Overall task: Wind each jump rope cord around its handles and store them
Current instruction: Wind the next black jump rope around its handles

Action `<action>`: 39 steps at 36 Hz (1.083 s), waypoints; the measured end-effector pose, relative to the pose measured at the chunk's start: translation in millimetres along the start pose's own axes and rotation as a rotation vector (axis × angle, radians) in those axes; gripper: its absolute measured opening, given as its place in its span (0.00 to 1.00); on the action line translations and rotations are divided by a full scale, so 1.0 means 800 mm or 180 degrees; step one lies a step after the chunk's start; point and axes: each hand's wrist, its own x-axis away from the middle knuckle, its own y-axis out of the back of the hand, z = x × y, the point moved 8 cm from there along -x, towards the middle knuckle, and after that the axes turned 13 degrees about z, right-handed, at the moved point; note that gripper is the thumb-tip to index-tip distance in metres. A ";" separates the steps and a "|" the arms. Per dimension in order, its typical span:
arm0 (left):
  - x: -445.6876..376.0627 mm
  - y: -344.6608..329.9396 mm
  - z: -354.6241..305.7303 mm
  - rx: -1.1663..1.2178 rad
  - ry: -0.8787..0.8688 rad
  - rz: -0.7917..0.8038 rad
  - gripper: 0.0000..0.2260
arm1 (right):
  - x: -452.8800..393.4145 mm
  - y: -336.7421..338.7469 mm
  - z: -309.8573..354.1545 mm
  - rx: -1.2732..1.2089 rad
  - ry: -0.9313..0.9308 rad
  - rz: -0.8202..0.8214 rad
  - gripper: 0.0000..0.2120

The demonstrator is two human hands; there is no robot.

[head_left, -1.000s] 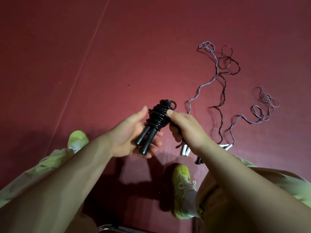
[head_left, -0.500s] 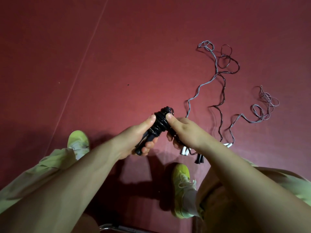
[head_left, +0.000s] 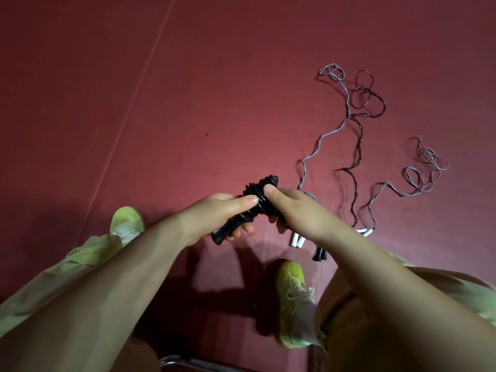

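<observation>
A black jump rope (head_left: 261, 193) with its cord coiled tightly around its two handles is held above the floor. My left hand (head_left: 214, 216) grips the handle ends, thumb on the coil. My right hand (head_left: 295, 210) clasps the coil's right side, thumb pressed on top. Loose on the floor to the right lie a grey-corded rope (head_left: 322, 138) with white handles (head_left: 296, 240), a dark red-corded rope (head_left: 358, 146) with black handles (head_left: 320, 255), and a second grey rope (head_left: 418, 178) whose white handles (head_left: 365, 232) peek out by my right wrist.
The floor is dark red matting (head_left: 188, 89) with a thin seam line (head_left: 128, 119) running diagonally on the left. My two yellow-green shoes (head_left: 126, 224) (head_left: 294, 299) stand on it below the hands. A metal chair rail (head_left: 177, 361) shows at the bottom edge.
The wound black rope has tipped from upright to slanting low, and dropped slightly. The small loose loop at its top is gone, tucked into the coil. My thumbs have closed together on it.
</observation>
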 end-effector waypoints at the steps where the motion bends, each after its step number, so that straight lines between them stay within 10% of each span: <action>1: -0.001 0.002 0.000 -0.0063 -0.0033 -0.0050 0.12 | -0.001 -0.001 -0.001 -0.0045 -0.0034 0.0030 0.22; 9: -0.004 0.027 0.003 -0.0824 -0.0132 -0.0823 0.26 | -0.001 -0.001 -0.011 -0.0450 -0.0244 0.0064 0.27; 18: 0.006 0.014 -0.005 -0.2013 0.0155 -0.0956 0.15 | -0.004 -0.010 -0.024 -0.1047 -0.0226 0.0068 0.21; 27: 0.008 -0.009 0.016 0.1078 0.0577 0.0833 0.35 | -0.006 0.000 0.005 -0.0750 0.0715 0.0147 0.20; 39: 0.017 -0.031 0.018 0.1025 0.0772 0.1187 0.30 | -0.001 -0.018 0.004 -0.0724 0.0693 0.0952 0.19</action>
